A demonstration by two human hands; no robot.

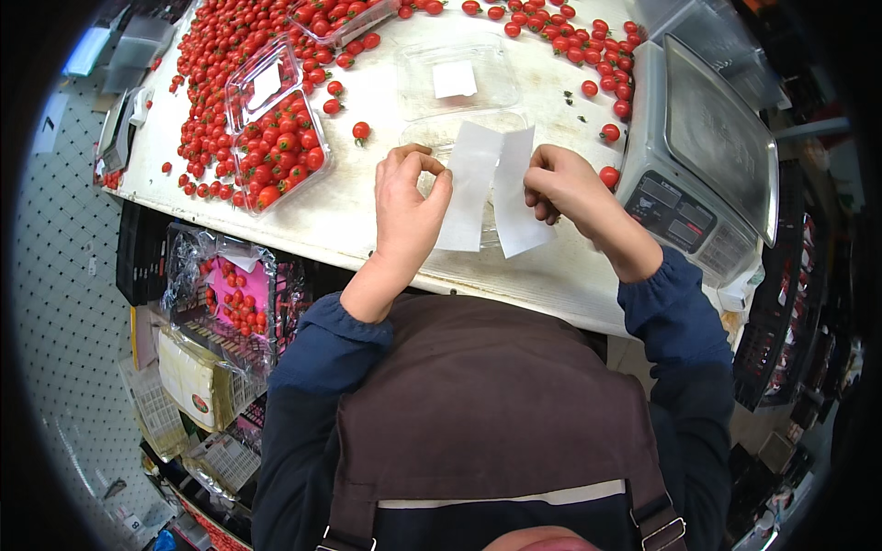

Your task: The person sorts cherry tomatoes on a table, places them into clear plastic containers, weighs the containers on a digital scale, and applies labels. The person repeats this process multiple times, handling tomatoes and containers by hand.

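My left hand (412,200) pinches the left edge of a white paper strip (468,189) between thumb and finger. A second white strip (520,200) hangs beside it, its right edge in the curled fingers of my right hand (566,184). The strips meet near the middle and spread apart lower down. Both are held over an open clear plastic clamshell (460,43), partly hiding its near half. A white label (455,79) is on the far half. To the left, another open clamshell (322,169) is filled with cherry tomatoes (275,155).
A large heap of cherry tomatoes (213,76) covers the table's left (331,227), with more tomatoes (606,62) at the far right. A weighing scale (720,131) stands close by my right arm. Below the table edge, at left, sits a plastic-lined crate (180,268) with tomatoes.
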